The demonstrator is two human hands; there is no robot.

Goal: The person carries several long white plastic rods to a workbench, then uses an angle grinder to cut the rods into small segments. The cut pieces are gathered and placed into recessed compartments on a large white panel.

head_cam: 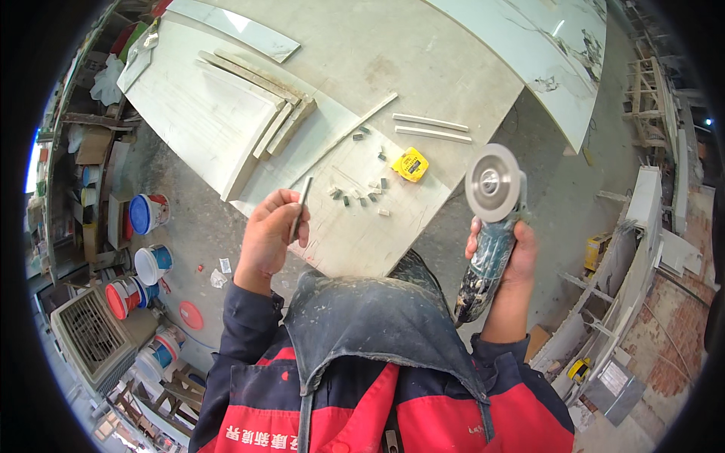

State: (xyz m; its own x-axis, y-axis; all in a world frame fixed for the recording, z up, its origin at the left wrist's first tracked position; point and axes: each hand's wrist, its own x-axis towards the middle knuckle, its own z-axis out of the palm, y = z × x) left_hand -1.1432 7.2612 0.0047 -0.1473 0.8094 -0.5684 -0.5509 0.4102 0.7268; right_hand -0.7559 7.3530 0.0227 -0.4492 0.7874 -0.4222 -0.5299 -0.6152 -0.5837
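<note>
Between its thumb and fingers, my left hand [277, 229] holds a short narrow strip [301, 209], tilted upward over the near left edge of the work table. My right hand [518, 257] is closed round the body of an angle grinder [491, 249], its flat disc [493, 182] uppermost, just right of the table's edge. Whether the disc turns, I cannot tell. A yellow tape measure [410, 165] lies on the table between the hands. Several small cut pieces [362, 199] are scattered near it. Two narrow strips [433, 133] lie beyond the tape measure, and a longer strip [351, 136] runs diagonally.
Stacked slabs [272, 113] cover the table's left part. A marble-patterned slab [544, 51] stands at the upper right. Plastic buckets [149, 213] and an air cooler [93, 334] are on the floor at left. Long pale panels [617, 249] line the right side.
</note>
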